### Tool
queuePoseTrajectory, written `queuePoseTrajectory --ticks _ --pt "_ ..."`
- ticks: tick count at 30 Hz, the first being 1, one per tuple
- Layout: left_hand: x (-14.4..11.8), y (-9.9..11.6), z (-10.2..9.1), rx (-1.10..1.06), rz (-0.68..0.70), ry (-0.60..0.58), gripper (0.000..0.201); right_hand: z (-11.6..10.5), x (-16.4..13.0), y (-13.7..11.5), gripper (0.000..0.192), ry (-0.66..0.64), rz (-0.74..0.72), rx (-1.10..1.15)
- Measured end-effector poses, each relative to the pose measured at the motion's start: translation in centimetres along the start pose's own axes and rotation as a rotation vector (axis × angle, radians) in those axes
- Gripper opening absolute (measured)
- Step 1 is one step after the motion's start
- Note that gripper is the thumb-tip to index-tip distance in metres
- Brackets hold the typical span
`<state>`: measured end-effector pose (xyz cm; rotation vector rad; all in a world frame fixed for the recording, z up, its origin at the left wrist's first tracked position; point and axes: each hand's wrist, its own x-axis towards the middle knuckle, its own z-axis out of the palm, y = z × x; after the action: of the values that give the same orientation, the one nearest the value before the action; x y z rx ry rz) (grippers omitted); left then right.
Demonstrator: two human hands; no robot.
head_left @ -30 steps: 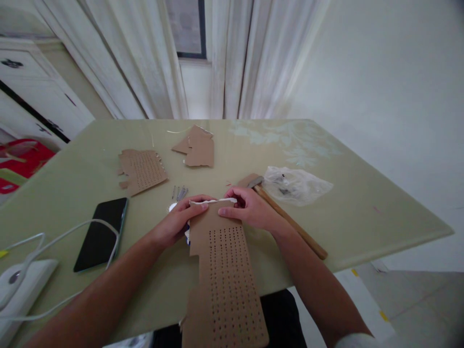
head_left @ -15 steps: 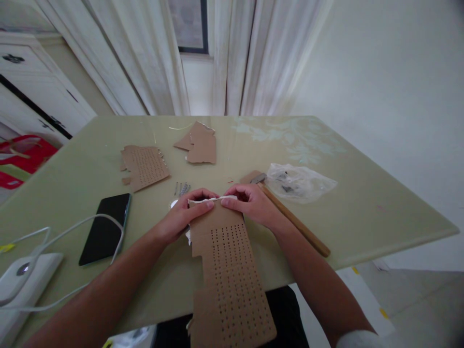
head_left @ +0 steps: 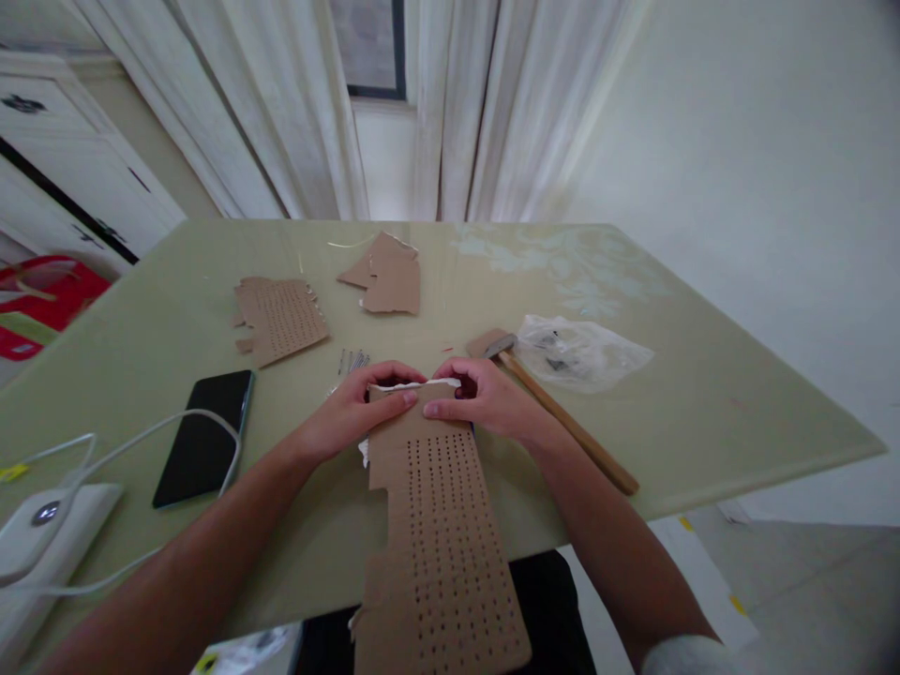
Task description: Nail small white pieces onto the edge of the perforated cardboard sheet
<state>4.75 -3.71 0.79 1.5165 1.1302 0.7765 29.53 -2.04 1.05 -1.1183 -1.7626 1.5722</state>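
A long brown piece of cardboard (head_left: 450, 525) with rows of punched holes reaches from between my hands down past the table's front edge. Its far edge is torn and whitish. My left hand (head_left: 358, 408) pinches the far left corner, thumb on top and fingers behind. On the far right side, my right hand (head_left: 485, 398) grips the same piece, its thumb lying flat on the surface. The fingertips beneath the cardboard are hidden. Just beyond my left hand lie several nails (head_left: 353, 361). Past my right hand rests a hammer (head_left: 569, 422) with a wooden handle.
A clear plastic bag (head_left: 580, 354) with dark bits inside lies beside the hammer head. Other cardboard scraps, one perforated (head_left: 288, 319) and one plain (head_left: 394, 281), sit farther back. At left are a phone (head_left: 203, 436), a white cable and a power strip (head_left: 63, 534).
The near end of the cardboard has swung slightly left. My right thumb has slid a little down and left on its surface. Both hands keep their hold.
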Motion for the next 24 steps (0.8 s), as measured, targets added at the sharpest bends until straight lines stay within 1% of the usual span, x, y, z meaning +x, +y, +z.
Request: queuePoseTrajectory --ticks 2,5,7,10,14,18,21,24 --pt "-0.04 0.05 -0.09 -0.009 -0.002 0.001 0.045 0.0 -0.02 -0.08 0.048 -0.007 0.012 -0.012" --pt "-0.12 0.12 -0.18 -0.054 -0.043 -0.021 0.05 -0.05 -0.09 -0.2 0.048 -0.013 0.026 -0.024" --pt "-0.15 0.21 -0.18 -0.075 -0.079 -0.044 0.053 -0.09 -0.19 -0.26 0.048 -0.004 0.011 -0.029" --pt "-0.18 0.3 -0.15 -0.093 -0.107 -0.056 0.053 -0.14 -0.31 -0.43 0.046 0.01 -0.023 -0.071" --pt "-0.2 0.11 -0.25 -0.084 -0.099 -0.052 0.053 -0.15 -0.29 -0.71 0.043 -0.018 -0.005 -0.078" --pt "-0.19 -0.05 -0.49 -0.02 -0.077 -0.066 0.049 -0.13 -0.19 -0.8 0.045 -0.021 0.022 -0.026" --pt "-0.19 0.02 -0.52 -0.03 -0.077 -0.074 0.048 -0.25 -0.21 -0.84 0.045 -0.047 0.019 -0.031" --pt "-0.21 0.14 -0.44 -0.024 -0.064 -0.065 0.048 -0.42 -0.24 -0.85 0.047 -0.07 0.048 -0.048"
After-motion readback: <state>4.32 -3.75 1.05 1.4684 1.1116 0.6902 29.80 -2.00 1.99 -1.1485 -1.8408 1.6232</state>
